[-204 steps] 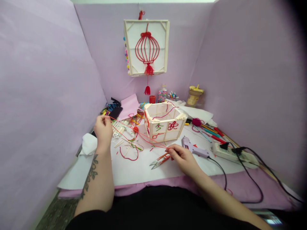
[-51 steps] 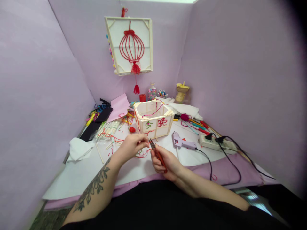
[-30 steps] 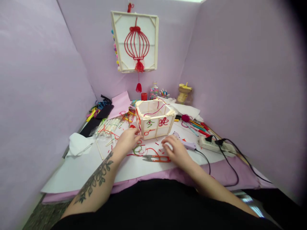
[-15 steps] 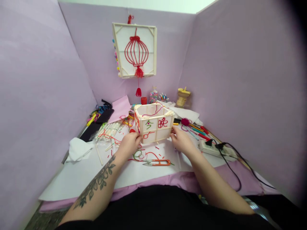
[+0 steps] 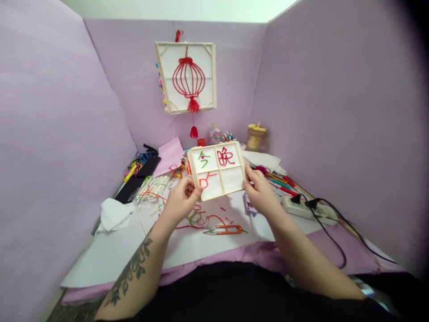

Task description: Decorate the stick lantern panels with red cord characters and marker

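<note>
above white paper [image 5: 100, 264], left fingers [image 5: 188, 183] and right fingers [image 5: 254, 175] clasp a tilted stick-framed box [image 5: 220, 170] between them.

The box [image 5: 232, 179] looks made of matt paper and unvarnished wood.

Snips [image 5: 228, 226] sit in front of the box [image 5: 232, 179], bagged sticks [image 5: 156, 184] left of it, power strip [image 5: 311, 212] off to its right, jar [image 5: 215, 135] and cup [image 5: 256, 137] behind, lantern [image 5: 209, 80] hanging above and behind it.
</note>
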Demonstrator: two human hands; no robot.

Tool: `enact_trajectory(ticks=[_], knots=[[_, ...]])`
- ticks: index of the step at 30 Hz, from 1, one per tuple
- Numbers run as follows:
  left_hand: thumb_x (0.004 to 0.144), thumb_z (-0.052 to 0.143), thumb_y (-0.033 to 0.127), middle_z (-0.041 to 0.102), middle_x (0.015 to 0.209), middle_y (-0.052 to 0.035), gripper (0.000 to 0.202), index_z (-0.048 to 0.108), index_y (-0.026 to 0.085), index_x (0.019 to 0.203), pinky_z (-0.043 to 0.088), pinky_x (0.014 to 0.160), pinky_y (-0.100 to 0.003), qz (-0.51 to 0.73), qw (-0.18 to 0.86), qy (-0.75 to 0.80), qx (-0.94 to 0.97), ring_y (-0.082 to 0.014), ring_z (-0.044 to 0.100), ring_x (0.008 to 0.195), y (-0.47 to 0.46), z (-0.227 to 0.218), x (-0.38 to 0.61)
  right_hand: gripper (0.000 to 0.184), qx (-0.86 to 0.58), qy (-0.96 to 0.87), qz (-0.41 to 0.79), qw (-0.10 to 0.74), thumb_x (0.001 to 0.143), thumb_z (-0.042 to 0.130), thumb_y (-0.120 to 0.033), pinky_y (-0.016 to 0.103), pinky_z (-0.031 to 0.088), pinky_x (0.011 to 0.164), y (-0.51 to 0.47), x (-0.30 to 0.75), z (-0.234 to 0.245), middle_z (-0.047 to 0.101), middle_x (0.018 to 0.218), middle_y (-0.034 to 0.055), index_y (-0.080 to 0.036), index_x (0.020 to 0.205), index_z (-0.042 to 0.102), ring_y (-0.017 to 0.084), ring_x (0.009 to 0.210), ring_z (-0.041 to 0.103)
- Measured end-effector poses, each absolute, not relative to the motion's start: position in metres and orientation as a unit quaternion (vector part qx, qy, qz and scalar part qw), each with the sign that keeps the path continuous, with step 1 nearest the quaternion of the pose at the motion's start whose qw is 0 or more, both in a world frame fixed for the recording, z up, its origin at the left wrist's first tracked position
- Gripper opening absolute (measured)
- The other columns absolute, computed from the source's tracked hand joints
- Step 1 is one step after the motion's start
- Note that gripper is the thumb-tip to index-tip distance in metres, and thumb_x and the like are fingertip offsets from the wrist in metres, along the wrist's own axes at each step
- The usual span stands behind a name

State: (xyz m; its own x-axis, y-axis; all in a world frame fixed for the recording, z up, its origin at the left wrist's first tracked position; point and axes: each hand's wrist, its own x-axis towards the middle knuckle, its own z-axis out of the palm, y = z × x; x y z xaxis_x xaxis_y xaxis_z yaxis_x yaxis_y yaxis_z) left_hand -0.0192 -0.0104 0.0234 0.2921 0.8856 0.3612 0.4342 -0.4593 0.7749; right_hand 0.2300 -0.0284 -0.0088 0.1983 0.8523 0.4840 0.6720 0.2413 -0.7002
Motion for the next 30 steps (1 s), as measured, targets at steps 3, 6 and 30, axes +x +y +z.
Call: enact_trajectory(ticks=[3, 6, 30], knots=[[0.079, 0.062, 0.044, 0.057, 0.062, 0.0029, 0.027, 0.051, 0.019, 0.079, 0.039, 0.052, -0.022, 0.413, 0.323, 0.454, 0.720, -0.0110, 0.053, 0.054, -0.013, 0.028, -0.017, 0.058, -0.586, -0.632, 0.122, 0.492, 0.086, 0.045, -0.030, 0.041, 0.051, 0.086, -0.029, 0.233, -0.012, 0.055, 0.116, 0.0121, -0.022, 0.143, 0.041, 0.025, 0.104, 0.056], [0.078, 0.062, 0.044, 0.056, 0.059, 0.0045, 0.028, 0.050, 0.019, 0.077, 0.037, 0.049, -0.021, 0.425, 0.337, 0.480, 0.689, -0.0099, 0.051, 0.049, -0.013, 0.029, -0.015, 0.052, -0.599, -0.626, 0.138, 0.480, 0.088, 0.042, -0.031, 0.038, 0.050, 0.088, -0.033, 0.251, -0.017, 0.056, 0.119, 0.0121, -0.018, 0.139, 0.043, 0.022, 0.105, 0.056], [0.075, 0.064, 0.046, 0.058, 0.058, 0.0038, 0.030, 0.049, 0.020, 0.076, 0.040, 0.050, -0.023, 0.476, 0.375, 0.473, 0.640, -0.0117, 0.055, 0.052, -0.016, 0.022, -0.010, 0.032, -0.567, -0.564, 0.277, 0.532, 0.072, 0.065, -0.042, 0.035, 0.049, 0.069, -0.080, 0.311, -0.012, 0.064, 0.087, 0.0056, -0.020, 0.094, 0.059, 0.023, 0.081, 0.061]])
